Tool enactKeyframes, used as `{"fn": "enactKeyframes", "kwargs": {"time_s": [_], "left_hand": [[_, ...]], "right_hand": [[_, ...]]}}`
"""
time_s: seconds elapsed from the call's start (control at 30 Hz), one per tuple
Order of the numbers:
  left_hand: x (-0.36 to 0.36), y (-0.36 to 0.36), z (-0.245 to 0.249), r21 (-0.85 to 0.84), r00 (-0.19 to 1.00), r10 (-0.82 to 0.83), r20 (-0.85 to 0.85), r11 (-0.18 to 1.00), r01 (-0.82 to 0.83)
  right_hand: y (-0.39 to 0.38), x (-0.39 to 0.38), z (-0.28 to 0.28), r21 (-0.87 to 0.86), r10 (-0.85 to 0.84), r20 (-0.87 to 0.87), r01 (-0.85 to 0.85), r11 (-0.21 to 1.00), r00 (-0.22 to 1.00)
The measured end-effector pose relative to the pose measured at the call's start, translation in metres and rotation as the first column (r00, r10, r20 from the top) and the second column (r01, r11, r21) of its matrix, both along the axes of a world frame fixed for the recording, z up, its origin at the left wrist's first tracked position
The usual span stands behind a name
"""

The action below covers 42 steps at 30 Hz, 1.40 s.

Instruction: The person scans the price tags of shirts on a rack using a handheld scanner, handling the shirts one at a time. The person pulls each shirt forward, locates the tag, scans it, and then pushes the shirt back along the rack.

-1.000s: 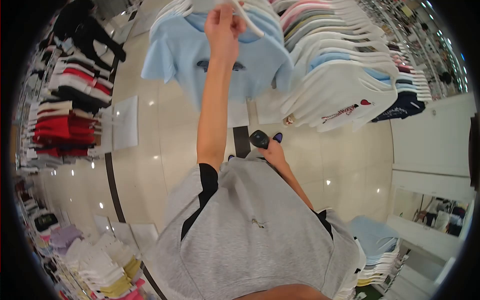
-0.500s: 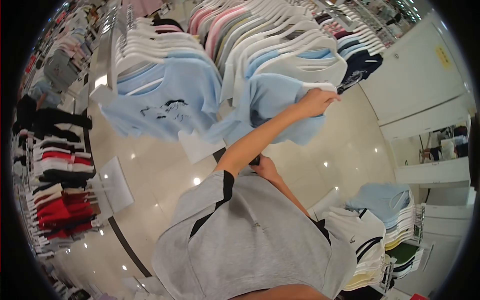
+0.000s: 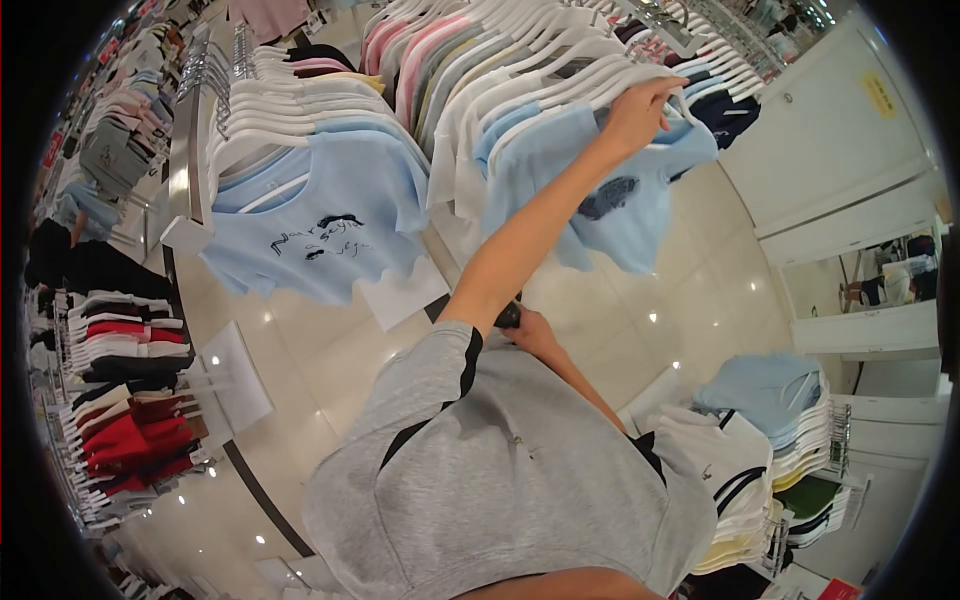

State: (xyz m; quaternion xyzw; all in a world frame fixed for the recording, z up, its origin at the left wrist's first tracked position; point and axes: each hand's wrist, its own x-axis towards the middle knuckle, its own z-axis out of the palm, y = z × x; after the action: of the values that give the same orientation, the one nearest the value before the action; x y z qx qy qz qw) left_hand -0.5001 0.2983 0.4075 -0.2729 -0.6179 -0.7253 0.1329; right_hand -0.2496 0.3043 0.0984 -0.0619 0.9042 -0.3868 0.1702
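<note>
My left hand (image 3: 637,115) reaches up and across to the right, its fingers closed at the top of a white hanger (image 3: 683,106). A light blue T-shirt (image 3: 640,222) with a dark oval print hangs from it, in front of other hung shirts and partly behind my forearm. Low in front of my body, my right hand (image 3: 532,331) is closed around a black rounded object (image 3: 509,315), mostly hidden by my left arm and fingers. Left of my raised arm hangs another light blue T-shirt (image 3: 320,225) with black lettering.
A metal rack rail (image 3: 183,165) carries several shirts on white hangers. White cabinets (image 3: 830,140) stand at the right, with a lower rack of blue and white clothes (image 3: 765,390). More garments, red ones (image 3: 135,440) among them, hang at the left. The tiled floor (image 3: 300,350) is glossy.
My left hand has moved up with the hanger and the light blue T-shirt. The shirt hangs straighter and its dark print shows. My right hand stays low on the black object.
</note>
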Motion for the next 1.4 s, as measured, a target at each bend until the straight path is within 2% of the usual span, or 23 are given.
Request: {"fn": "enactKeyframes", "kwargs": {"time_s": [0.1,0.2,0.27,0.4,0.47,0.5,0.57,0.63,0.7,0.77,0.83,0.87,0.9,0.93,0.97,1.03,1.07,1.13,1.17,1.23,1.27,1.33,1.4], "left_hand": [[-0.006,-0.001,-0.002,-0.016,0.999,-0.034,-0.026,0.999,0.034],[-0.007,0.000,-0.032,-0.112,0.997,0.025,-0.067,0.993,-0.032],[-0.009,0.004,-0.060,-0.066,0.963,0.193,-0.188,0.976,-0.209],[-0.004,-0.008,-0.060,-0.025,0.923,0.266,-0.277,0.959,-0.283],[0.001,-0.021,-0.061,-0.123,0.968,0.200,-0.152,0.968,-0.219],[0.005,-0.032,-0.066,-0.125,0.965,0.209,-0.157,0.965,-0.229],[0.028,-0.061,-0.086,-0.097,0.993,0.006,0.117,0.995,0.005],[0.063,-0.102,-0.099,-0.084,0.976,0.141,0.167,0.988,-0.129],[0.081,-0.150,-0.127,-0.039,0.918,0.333,0.216,0.942,-0.333],[0.091,-0.211,-0.156,-0.063,0.719,0.691,0.073,0.723,-0.688],[0.118,-0.271,-0.148,-0.113,0.481,0.865,0.147,0.497,-0.860],[0.127,-0.297,-0.144,-0.125,0.458,0.878,0.138,0.475,-0.871],[0.133,-0.319,-0.141,-0.259,0.261,0.960,-0.103,0.228,-0.939],[0.139,-0.338,-0.139,-0.324,0.070,0.932,-0.354,-0.052,-0.945],[0.145,-0.352,-0.139,-0.326,0.050,0.933,-0.357,-0.074,-0.942],[0.155,-0.373,-0.140,-0.538,0.093,0.859,-0.504,-0.228,-0.812],[0.161,-0.378,-0.142,-0.538,0.073,0.861,-0.503,-0.245,-0.807],[0.170,-0.380,-0.142,-0.590,0.106,0.836,-0.539,-0.284,-0.756],[0.173,-0.382,-0.141,-0.585,0.091,0.836,-0.542,-0.297,-0.755],[0.181,-0.378,-0.129,-0.398,0.045,0.676,-0.736,-0.378,-0.835],[0.183,-0.379,-0.121,-0.397,0.040,0.675,-0.737,-0.384,-0.834],[0.180,-0.383,-0.102,-0.291,-0.064,0.633,-0.771,-0.440,-0.849],[0.158,-0.403,-0.103,-0.344,-0.038,0.663,-0.748,-0.436,-0.831]], "right_hand": [[-0.005,-0.003,0.006,0.022,0.033,0.005,-0.033,0.999,0.999],[-0.005,-0.001,0.006,0.046,0.036,0.041,-0.038,0.998,0.999],[-0.006,0.001,0.004,0.051,0.039,0.061,-0.042,0.998,0.997],[-0.009,0.000,0.005,0.001,0.078,0.052,-0.078,0.997,0.996],[-0.011,0.003,0.008,-0.030,0.092,0.050,-0.090,0.995,0.995],[-0.013,0.003,0.014,-0.026,0.092,0.030,-0.092,0.995,0.995],[-0.017,0.006,0.013,-0.030,0.113,0.014,-0.113,0.993,0.993],[-0.017,0.006,0.004,-0.050,0.071,0.015,-0.071,0.996,0.997],[-0.018,0.004,-0.010,-0.063,0.110,0.002,-0.109,0.992,0.994],[-0.021,0.008,-0.025,-0.080,0.152,0.003,-0.151,0.985,0.988],[-0.031,0.008,-0.037,-0.068,0.129,-0.050,-0.132,0.989,0.990],[-0.037,0.008,-0.037,-0.086,0.139,-0.053,-0.144,0.986,0.989],[-0.044,0.007,-0.042,-0.097,0.161,-0.047,-0.165,0.981,0.986],[-0.050,0.004,-0.050,-0.078,0.240,-0.054,-0.244,0.967,0.969],[-0.056,0.001,-0.057,-0.055,0.318,-0.062,-0.322,0.945,0.946],[-0.074,-0.001,-0.041,-0.065,0.382,-0.050,-0.385,0.921,0.923],[-0.083,-0.001,-0.033,-0.070,0.426,-0.057,-0.430,0.900,0.903],[-0.098,0.000,-0.030,-0.072,0.486,-0.068,-0.490,0.869,0.871],[-0.106,-0.001,-0.029,-0.095,0.516,-0.115,-0.527,0.845,0.849],[-0.117,0.001,-0.026,-0.119,0.546,-0.164,-0.566,0.816,0.821],[-0.120,0.003,-0.024,-0.130,0.557,-0.164,-0.577,0.806,0.814],[-0.124,0.003,-0.028,-0.142,0.566,-0.172,-0.589,0.796,0.806],[-0.122,0.006,-0.036,-0.165,0.552,-0.187,-0.580,0.798,0.812]]}}
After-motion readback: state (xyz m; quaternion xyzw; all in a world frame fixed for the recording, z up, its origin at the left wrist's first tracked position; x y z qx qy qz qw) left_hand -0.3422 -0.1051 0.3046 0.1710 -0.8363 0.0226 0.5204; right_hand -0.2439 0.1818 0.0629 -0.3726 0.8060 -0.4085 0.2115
